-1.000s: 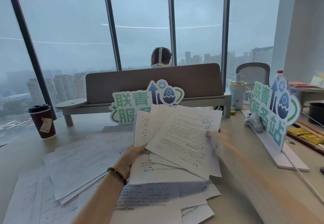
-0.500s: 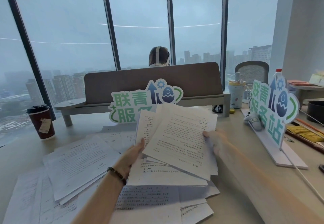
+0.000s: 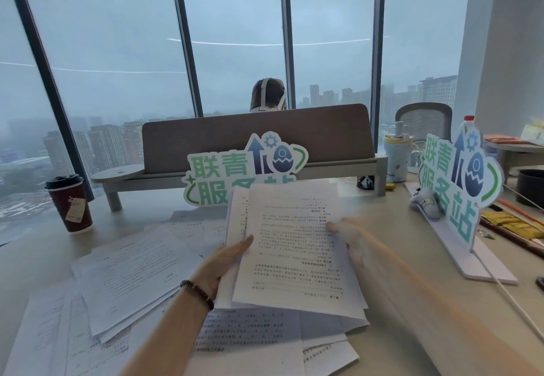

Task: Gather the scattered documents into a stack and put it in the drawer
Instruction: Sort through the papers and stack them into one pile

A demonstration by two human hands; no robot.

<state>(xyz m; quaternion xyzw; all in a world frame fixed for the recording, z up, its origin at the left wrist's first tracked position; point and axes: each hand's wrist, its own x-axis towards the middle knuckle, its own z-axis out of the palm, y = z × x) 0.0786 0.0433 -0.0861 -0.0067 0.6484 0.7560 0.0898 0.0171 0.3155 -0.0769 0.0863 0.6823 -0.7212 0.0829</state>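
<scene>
**Both hands on a partial stack, rest of the papers loose on the desk**

Left hand [image 3: 228, 261] grips the left edge of a bundle of printed sheets [image 3: 291, 246], thumb on top of the front page, fingers behind. Beaded bracelet [image 3: 197, 293] on that wrist. Right hand [image 3: 353, 237] is motion-blurred at the bundle's right edge; thumb lies across the front page, so it holds the sheets, but finger detail can't be made out. Bundle is lifted and tilted toward the camera, edges roughly aligned, a few back sheets sticking out at the left.

Loose documents [image 3: 132, 272] lie fanned on the desk [image 3: 412, 302] to the left, with more sheets under and below the held bundle [image 3: 250, 337].

Also on the desk: lidded coffee cup [image 3: 69, 203] far left, a cut-out sign [image 3: 244, 169] just behind the bundle, a second sign [image 3: 459, 187] on a white base at right, a tumbler [image 3: 397, 157] by the desk divider [image 3: 256, 140]. No drawer in view.
</scene>
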